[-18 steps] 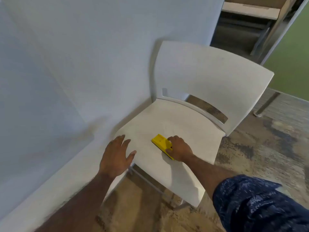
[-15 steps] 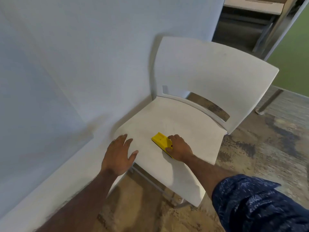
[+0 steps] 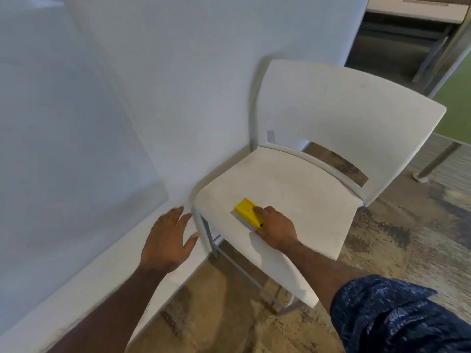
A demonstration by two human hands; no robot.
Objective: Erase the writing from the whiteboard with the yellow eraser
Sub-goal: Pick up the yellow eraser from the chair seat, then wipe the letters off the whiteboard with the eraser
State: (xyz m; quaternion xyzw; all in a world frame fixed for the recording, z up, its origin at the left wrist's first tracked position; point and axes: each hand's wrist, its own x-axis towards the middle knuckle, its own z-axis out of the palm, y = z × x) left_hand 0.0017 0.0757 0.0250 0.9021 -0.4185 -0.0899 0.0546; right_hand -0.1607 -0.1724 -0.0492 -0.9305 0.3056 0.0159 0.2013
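Note:
A yellow eraser (image 3: 246, 210) lies flat on the seat of a white chair (image 3: 300, 189). My right hand (image 3: 276, 228) rests on its near end, with the fingers curled around it. My left hand (image 3: 167, 240) hovers with its fingers spread beside the chair's front left corner, close to the wall, holding nothing. A whiteboard (image 3: 63, 118) hangs on the wall at the left; no writing shows on the part in view.
The white wall (image 3: 193, 72) runs behind and left of the chair, with a white baseboard (image 3: 84, 286) below. Patterned carpet (image 3: 407, 238) covers the floor. A table leg (image 3: 438, 160) and dark furniture (image 3: 402, 42) stand at the right rear.
My left hand has drifted left, off the seat's edge and toward the wall. My right hand stays on the eraser. The view has shifted slightly.

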